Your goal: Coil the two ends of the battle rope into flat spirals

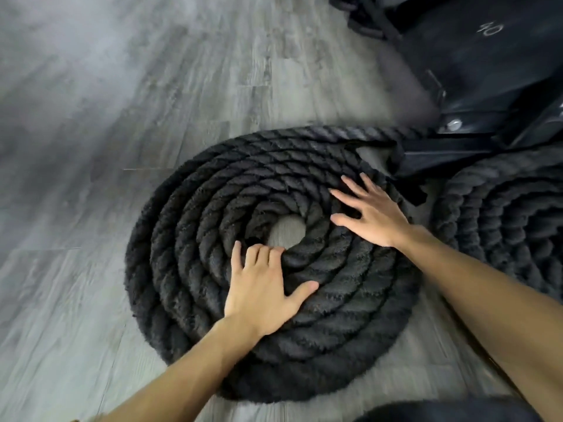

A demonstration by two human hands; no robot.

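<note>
A thick black battle rope lies on the grey floor as a flat spiral point(189, 239) with a small bare hole at its centre. My left hand point(262, 287) rests flat on the inner turns near the hole, fingers spread. On the spiral's right side my right hand point(371, 214) presses down, fingers apart. The rope's outer turn point(350, 132) runs right toward a black metal frame. A second flat spiral point(502, 214) of the same rope sits at the right edge, partly cut off.
A black metal rack base point(475, 123) with a bolt and a dark weight marked 40 point(490, 28) stand at the upper right. Grey wood-pattern floor point(91, 147) spreads to the left. A dark rounded shape point(441, 412) shows at the bottom edge.
</note>
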